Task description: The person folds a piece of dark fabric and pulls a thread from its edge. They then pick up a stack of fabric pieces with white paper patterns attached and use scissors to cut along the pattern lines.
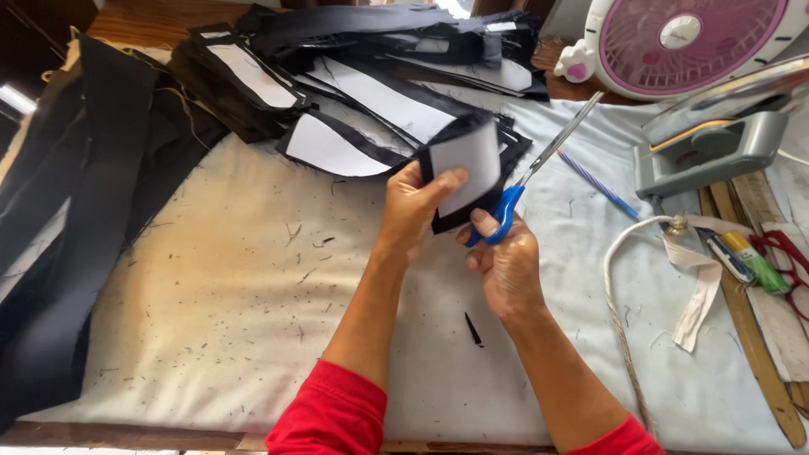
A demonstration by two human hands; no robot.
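- The left hand [410,206] pinches a small fabric piece [468,167], black cloth with a white panel on its face, thumb pressed on the white panel and fingers behind it.
- The fabric piece is held up above the middle of the cloth-covered table [253,312], tilted toward the camera.
- The right hand [504,261] grips a pair of scissors [539,164] by the blue handles, thumb and fingers through the loops; the hand is closed on the handles.
- The silver blades point up and to the right, running along the right edge of the fabric piece; whether they bite into the cloth cannot be told.
- Both forearms come out of red sleeves [337,417].
- Behind the hands lies a pile of black pieces with white panels [371,101], and long black strips [76,211] hang over the table's left side.
- A small black offcut [474,330] lies on the table just below the right hand.
- To the right: a blue pencil [600,185], a grey iron [716,139], a pink fan [683,42], a white cord [619,286] and wooden rulers [754,337].
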